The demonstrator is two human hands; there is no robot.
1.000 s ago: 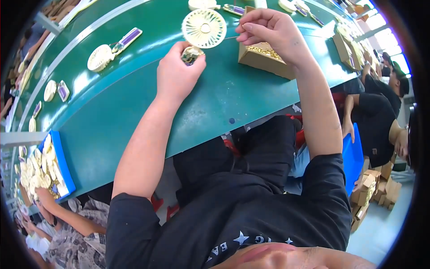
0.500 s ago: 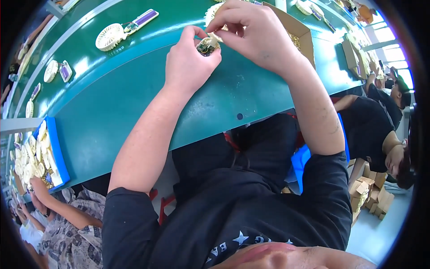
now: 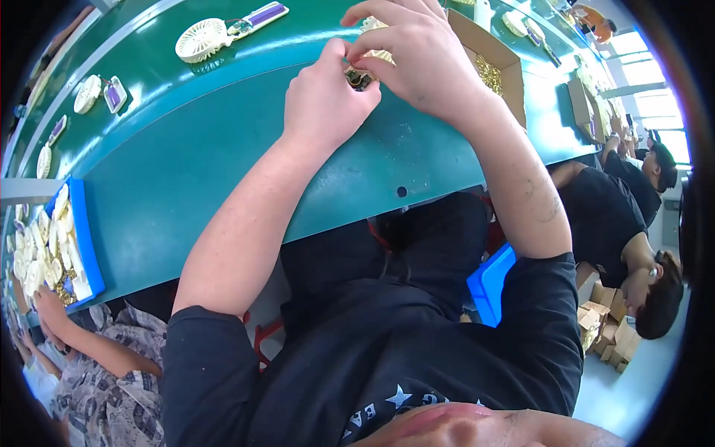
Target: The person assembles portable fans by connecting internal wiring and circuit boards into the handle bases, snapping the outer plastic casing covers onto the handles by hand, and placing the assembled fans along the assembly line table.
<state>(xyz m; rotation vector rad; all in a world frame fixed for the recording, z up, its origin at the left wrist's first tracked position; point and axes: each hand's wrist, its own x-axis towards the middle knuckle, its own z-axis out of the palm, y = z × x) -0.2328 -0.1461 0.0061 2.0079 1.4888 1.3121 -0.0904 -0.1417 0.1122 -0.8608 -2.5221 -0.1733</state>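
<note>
A long green workbench runs from the near left to the far right of the view, its surface curving with the lens. Bright windows sit at the far right, and other seated people in dark shirts work along the same bench on that side; a person in a patterned shirt sits at the near left.

Both hands meet over the middle of the bench, toward its far part. Between them is a small dark and brassy component, mostly hidden by the fingers, so its shape is hard to tell. The left hand has its fingers curled and pinches the component from the left. The right hand arches over it from the right, fingertips pressed together on the same piece.

Just behind the right hand stands an open cardboard box holding small golden parts. Farther left on the bench lies a cream handheld fan with a purple handle, and more cream fan pieces lie beyond it. At the near left a blue tray holds many cream parts. Cardboard cartons are stacked on the floor at the right.
</note>
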